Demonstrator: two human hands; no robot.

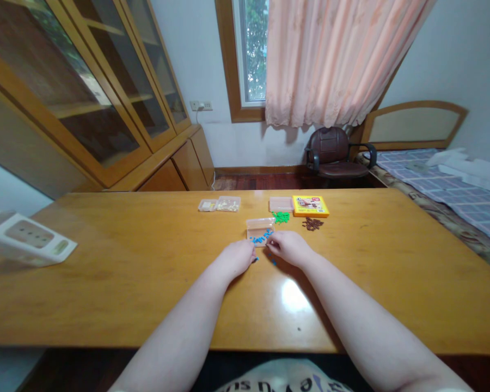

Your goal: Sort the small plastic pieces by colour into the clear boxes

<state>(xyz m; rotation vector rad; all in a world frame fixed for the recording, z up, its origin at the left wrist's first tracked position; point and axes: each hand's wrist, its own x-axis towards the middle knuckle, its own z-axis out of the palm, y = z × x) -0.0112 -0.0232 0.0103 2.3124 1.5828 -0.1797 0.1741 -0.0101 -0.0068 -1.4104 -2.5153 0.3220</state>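
A clear plastic box (250, 233) lies open in front of me, with several small blue pieces (259, 239) in it. At its near left corner is my left hand (240, 258), fingers curled together; a loose blue piece (257, 259) shows right by the fingertips. My right hand (289, 248) reaches over the box's right edge with thumb and finger pinched. Whatever either hand might hold is too small to make out. Another blue piece (274, 262) lies on the table below my right hand.
Behind the box are a green pile of pieces (281, 217), a brown pile (312, 224), another clear box (281, 204) and a yellow package (310, 206). Boxes with whitish pieces (228, 204) stand back left. A white object (32, 237) sits at the wooden table's (147, 261) left end.
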